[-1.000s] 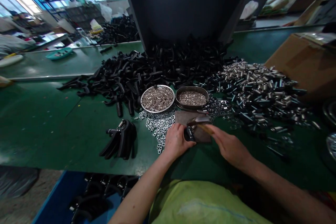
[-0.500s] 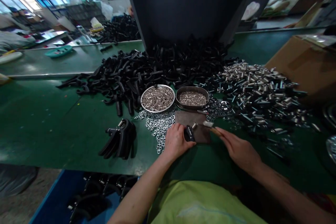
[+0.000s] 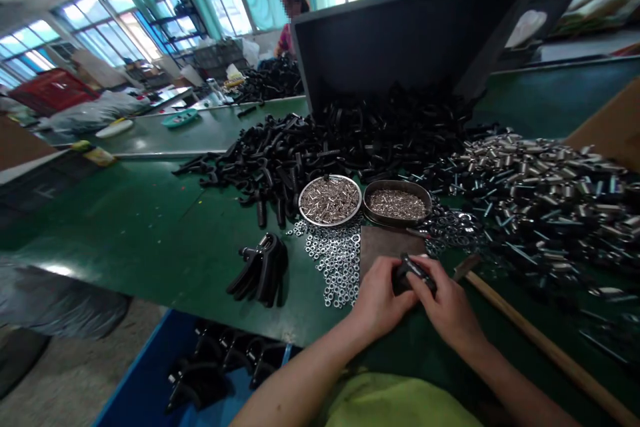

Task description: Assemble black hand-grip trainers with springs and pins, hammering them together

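Black part (image 3: 417, 269) — aslant, partly hidden, held two-handed

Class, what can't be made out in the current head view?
Head view:
Black plastic part: underside hidden by left hand and right hand.
Wooden-handled hammer: handle's end cut off, lower right corner.
Blue plastic crate: near end cut off by bottom edge.
Small silver metal pins: too small to count.

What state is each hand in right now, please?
Left hand: closed, holding a black part.
Right hand: closed, holding the same black part.
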The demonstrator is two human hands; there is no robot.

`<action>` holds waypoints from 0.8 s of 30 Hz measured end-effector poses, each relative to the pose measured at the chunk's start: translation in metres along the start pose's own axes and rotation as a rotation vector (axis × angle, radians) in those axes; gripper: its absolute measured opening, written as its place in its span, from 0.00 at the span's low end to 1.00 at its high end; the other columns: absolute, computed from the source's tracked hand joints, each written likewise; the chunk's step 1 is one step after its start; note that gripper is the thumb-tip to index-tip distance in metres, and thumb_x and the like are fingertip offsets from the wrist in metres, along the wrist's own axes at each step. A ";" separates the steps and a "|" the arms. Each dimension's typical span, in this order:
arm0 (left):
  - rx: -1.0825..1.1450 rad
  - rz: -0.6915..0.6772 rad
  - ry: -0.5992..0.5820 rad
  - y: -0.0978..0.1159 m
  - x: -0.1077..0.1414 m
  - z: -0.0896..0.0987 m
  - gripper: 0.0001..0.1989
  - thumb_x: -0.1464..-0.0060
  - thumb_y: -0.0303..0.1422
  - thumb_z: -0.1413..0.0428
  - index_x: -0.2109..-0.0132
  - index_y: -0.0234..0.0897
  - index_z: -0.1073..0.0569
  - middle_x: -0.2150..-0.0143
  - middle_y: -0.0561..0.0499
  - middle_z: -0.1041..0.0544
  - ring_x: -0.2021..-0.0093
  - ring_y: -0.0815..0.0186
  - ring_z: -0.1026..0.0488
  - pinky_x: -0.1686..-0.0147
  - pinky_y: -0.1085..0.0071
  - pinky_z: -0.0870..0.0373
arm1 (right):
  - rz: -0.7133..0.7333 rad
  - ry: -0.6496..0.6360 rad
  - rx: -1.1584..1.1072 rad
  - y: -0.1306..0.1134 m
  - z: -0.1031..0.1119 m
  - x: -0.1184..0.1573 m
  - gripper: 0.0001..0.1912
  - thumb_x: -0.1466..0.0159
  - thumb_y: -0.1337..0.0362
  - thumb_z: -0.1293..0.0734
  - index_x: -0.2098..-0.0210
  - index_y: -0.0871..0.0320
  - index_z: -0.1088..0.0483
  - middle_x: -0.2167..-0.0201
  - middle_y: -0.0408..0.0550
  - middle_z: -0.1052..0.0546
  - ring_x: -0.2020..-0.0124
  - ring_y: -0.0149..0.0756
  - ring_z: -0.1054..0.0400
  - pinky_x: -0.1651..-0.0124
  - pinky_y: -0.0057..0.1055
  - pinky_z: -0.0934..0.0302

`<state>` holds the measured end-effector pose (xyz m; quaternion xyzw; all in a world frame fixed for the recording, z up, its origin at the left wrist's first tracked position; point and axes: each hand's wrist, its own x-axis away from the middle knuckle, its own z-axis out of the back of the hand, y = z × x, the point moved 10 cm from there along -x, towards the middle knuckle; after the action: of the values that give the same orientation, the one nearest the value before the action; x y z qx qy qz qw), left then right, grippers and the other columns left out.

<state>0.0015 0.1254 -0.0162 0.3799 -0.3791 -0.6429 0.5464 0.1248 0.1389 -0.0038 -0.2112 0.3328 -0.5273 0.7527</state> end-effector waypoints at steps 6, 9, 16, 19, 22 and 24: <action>-0.797 -0.114 0.059 -0.008 -0.067 0.118 0.17 0.46 0.21 0.52 0.55 0.41 0.26 0.55 0.45 0.26 0.55 0.59 0.31 0.57 0.65 0.35 | 0.058 -0.154 0.300 0.015 -0.015 -0.026 0.12 0.37 0.61 0.43 0.63 0.51 0.29 0.64 0.44 0.21 0.65 0.41 0.25 0.64 0.34 0.34; -1.179 -0.039 0.120 -0.034 -0.110 0.187 0.15 0.46 0.21 0.52 0.59 0.40 0.25 0.52 0.43 0.28 0.52 0.56 0.34 0.56 0.62 0.37 | 0.056 -0.245 0.482 0.023 -0.024 -0.026 0.12 0.37 0.62 0.43 0.63 0.50 0.29 0.65 0.42 0.21 0.68 0.41 0.25 0.69 0.34 0.36; -1.276 -0.096 0.040 -0.072 -0.136 0.219 0.12 0.45 0.24 0.52 0.62 0.39 0.25 0.46 0.44 0.31 0.46 0.57 0.38 0.47 0.59 0.43 | -0.017 -0.288 0.561 0.022 -0.028 -0.023 0.13 0.36 0.61 0.44 0.61 0.50 0.28 0.64 0.43 0.20 0.68 0.43 0.25 0.72 0.34 0.38; -1.281 -0.103 0.031 -0.067 -0.132 0.236 0.12 0.46 0.23 0.53 0.65 0.38 0.26 0.55 0.43 0.26 0.48 0.58 0.36 0.44 0.60 0.46 | -0.058 -0.287 0.430 0.032 -0.026 -0.022 0.13 0.36 0.60 0.44 0.60 0.51 0.29 0.62 0.43 0.21 0.65 0.43 0.25 0.67 0.35 0.36; -1.285 -0.078 0.089 -0.052 -0.119 0.258 0.13 0.46 0.23 0.55 0.60 0.35 0.27 0.61 0.41 0.25 0.52 0.56 0.33 0.46 0.56 0.44 | -0.133 -0.279 0.189 0.042 -0.023 -0.022 0.12 0.37 0.58 0.42 0.61 0.52 0.28 0.65 0.44 0.21 0.65 0.41 0.26 0.63 0.35 0.36; -1.185 -0.022 0.189 -0.038 -0.103 0.264 0.15 0.46 0.25 0.55 0.53 0.33 0.31 0.62 0.41 0.26 0.58 0.55 0.30 0.54 0.56 0.37 | -0.166 -0.237 0.020 0.041 -0.017 -0.023 0.13 0.37 0.56 0.41 0.62 0.53 0.28 0.65 0.44 0.21 0.63 0.40 0.26 0.61 0.33 0.36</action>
<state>-0.2402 0.2509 0.0693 0.0701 0.0980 -0.7138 0.6899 0.1344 0.1759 -0.0366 -0.2914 0.2176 -0.5622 0.7427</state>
